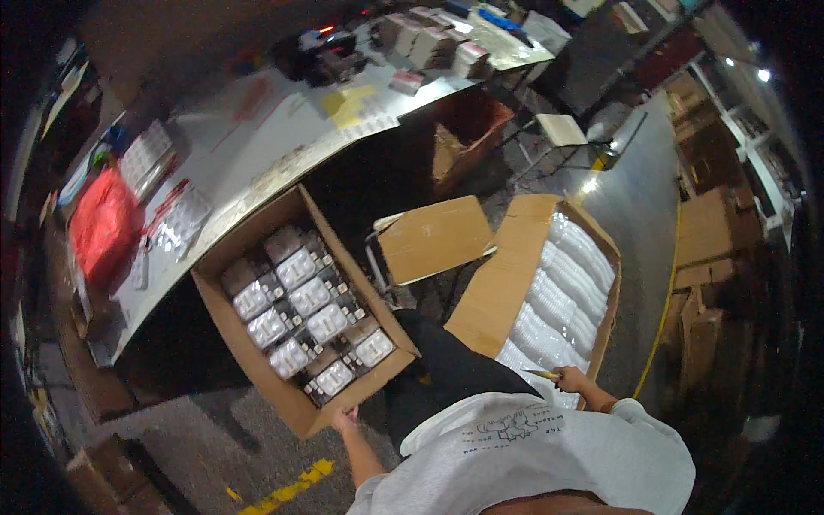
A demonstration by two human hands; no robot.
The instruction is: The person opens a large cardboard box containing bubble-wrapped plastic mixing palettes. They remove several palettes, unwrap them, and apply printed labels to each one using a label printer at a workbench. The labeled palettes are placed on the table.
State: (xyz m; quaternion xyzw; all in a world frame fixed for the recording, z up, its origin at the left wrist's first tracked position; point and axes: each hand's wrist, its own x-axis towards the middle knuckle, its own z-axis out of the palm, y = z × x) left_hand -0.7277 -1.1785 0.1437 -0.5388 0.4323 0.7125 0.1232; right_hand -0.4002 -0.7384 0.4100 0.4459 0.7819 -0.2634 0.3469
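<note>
- Left hand (345, 420) gripping the near lower edge of an open brown cardboard box (225, 257), fingers curled onto the rim.
- Right hand (569, 378) closed around a slim yellowish tool, possibly a utility knife (541, 373); small and blurred, so kind uncertain.
- Tool lying roughly level, long axis left to right, free tip pointing to the left, away from the hand.
- Cardboard box packed with rows of clear plastic blister packs (307, 297), long axis running from upper left to lower right, near end toward the body.
- Box tucked partly under the edge of a long grey worktable (283, 129).
- Second open cardboard carton (498, 292) on the right, filled with stacked clear plastic trays (566, 292); right hand and tool over its near end.
- Loose flat sheet of brown cardboard (433, 238) between the two boxes.
- Red plastic bag (101, 225) on the table's left end, well apart from both hands.
</note>
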